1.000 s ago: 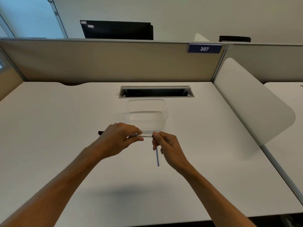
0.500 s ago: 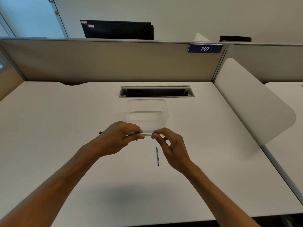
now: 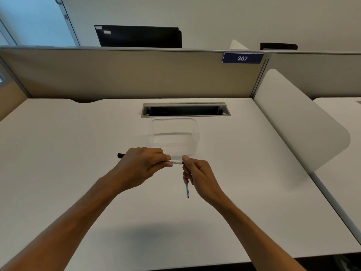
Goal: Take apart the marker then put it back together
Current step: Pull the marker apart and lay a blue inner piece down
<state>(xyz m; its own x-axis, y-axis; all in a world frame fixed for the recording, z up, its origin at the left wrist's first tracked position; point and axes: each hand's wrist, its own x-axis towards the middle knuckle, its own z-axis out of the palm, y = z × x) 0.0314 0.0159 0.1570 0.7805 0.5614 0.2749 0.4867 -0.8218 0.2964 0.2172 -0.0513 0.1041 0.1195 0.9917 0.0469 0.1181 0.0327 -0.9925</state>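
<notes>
A white marker with small black print is held level above the desk, between both hands. My left hand wraps its barrel, and the marker's dark end sticks out to the left of my fist. My right hand pinches the right end of the marker between thumb and fingers. A thin blue rod, the ink core, lies on the white desk just below my right hand, partly hidden by its fingers.
A clear plastic container stands just behind my hands. Behind it is an open cable slot in the desk. A beige partition with a "307" sign closes the back, and a white divider panel borders the right side.
My right hand has closed in again on the marker's right end and dropped over the top of the blue rod. My left hand has kept its hold.
</notes>
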